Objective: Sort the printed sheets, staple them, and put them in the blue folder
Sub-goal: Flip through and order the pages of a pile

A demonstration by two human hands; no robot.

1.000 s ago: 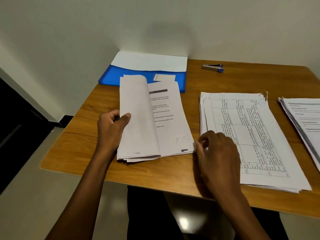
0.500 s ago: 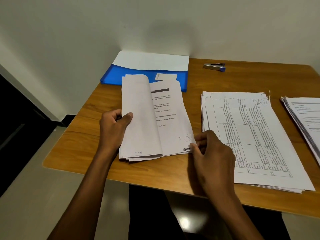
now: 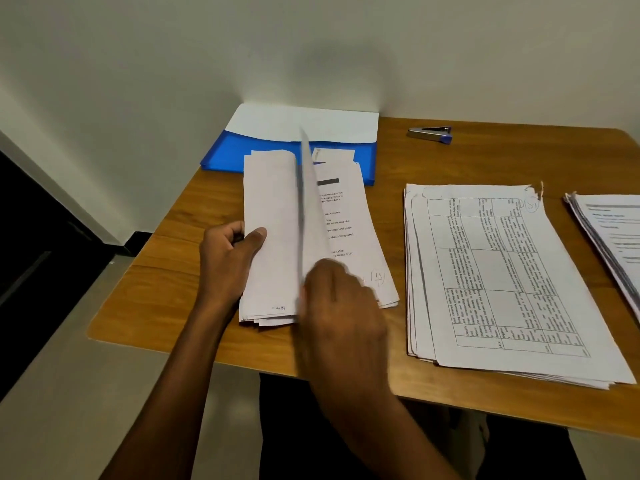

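Our left hand (image 3: 228, 258) grips the folded-back sheets (image 3: 273, 233) at frame centre. Our right hand (image 3: 341, 306) pinches one upright, blurred page (image 3: 304, 188) — stapler (image 3: 430, 134) upper right.

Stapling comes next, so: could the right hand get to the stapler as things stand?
Probably yes. The stapler lies alone on bare table beyond the table-printed stack, nothing around it. But the right hand is busy turning a sheet.

Wooden table (image 3: 485, 161) with a rounded near-left corner, set against a plain pale wall (image 3: 311, 46) filling the upper frame. Pale tiled floor (image 3: 69, 393) at lower left; a dark opening (image 3: 24, 237) with black skirting at the left edge.
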